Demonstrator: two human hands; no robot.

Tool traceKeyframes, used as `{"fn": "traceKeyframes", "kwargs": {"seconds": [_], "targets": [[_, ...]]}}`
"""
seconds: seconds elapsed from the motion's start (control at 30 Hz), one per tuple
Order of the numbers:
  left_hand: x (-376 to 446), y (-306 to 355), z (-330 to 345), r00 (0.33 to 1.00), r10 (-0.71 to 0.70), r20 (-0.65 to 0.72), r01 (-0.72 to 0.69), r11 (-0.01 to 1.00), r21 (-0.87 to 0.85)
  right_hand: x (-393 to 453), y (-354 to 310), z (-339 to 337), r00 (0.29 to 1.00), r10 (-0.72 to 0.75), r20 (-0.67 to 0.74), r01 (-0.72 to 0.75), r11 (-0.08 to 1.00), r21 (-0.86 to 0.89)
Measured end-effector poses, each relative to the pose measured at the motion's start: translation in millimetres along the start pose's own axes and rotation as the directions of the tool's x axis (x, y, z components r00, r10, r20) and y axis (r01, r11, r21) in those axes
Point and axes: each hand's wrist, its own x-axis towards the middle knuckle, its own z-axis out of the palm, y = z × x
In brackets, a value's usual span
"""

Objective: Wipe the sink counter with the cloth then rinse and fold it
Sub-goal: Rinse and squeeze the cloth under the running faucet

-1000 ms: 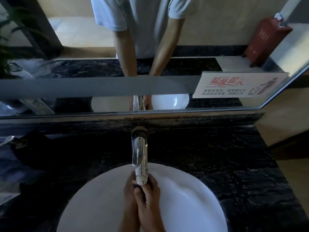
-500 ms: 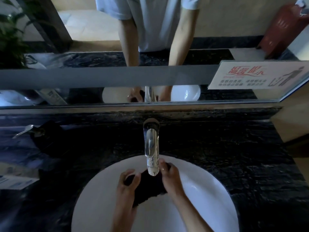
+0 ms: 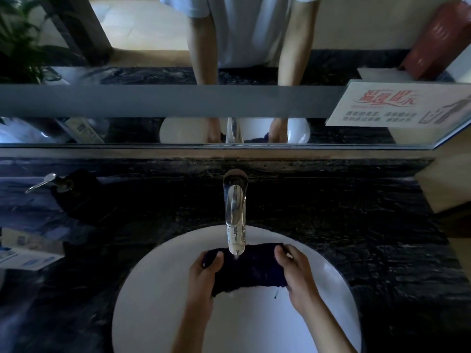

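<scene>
A dark cloth is stretched flat between both hands over the white sink basin, right under the spout of the chrome faucet. My left hand grips the cloth's left end, thumb on top. My right hand grips its right end. The black marble counter surrounds the basin. Whether water is running is hard to tell.
A soap dispenser with a metal pump stands on the counter at the left, with a paper leaflet in front of it. A mirror runs along the back wall, with a printed notice stuck on it at the right.
The hands were pressed together around the bunched cloth under the spout; they have moved apart sideways and the cloth is now spread out wide between them.
</scene>
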Motion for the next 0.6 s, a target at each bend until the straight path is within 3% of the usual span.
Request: {"fn": "traceKeyframes", "kwargs": {"seconds": [0.07,0.17,0.3,0.4,0.5,0.6], "targets": [[-2.4,-2.3,12.7,1.0,-0.014,0.015,0.013,1.0,0.018,-0.7,8.4,-4.2,0.996,0.013,-0.086,-0.017,0.999,-0.041],[-2.8,-3.2,27.5,0.995,-0.06,0.083,0.058,0.998,0.021,-3.0,12.7,-14.1,0.985,0.099,-0.139,-0.088,0.993,0.082],[-3.4,-1.1,38.3,0.987,-0.106,0.119,0.11,0.993,-0.028,-7.5,11.1,-29.4,0.991,0.125,0.047,-0.133,0.935,0.328],[-3.3,1.5,38.9,0.993,-0.042,0.108,0.048,0.997,-0.052,-11.0,10.1,-29.0,0.975,0.134,0.175,-0.187,0.922,0.338],[-0.6,4.8,31.4,0.997,0.064,0.046,-0.062,0.997,-0.043,-10.9,7.7,-12.0,0.984,0.161,0.077,-0.177,0.932,0.315],[7.5,4.0,15.8,0.986,0.151,-0.072,-0.156,0.984,-0.082,-10.8,2.0,17.4,0.988,0.137,0.073,-0.154,0.911,0.383]]}}
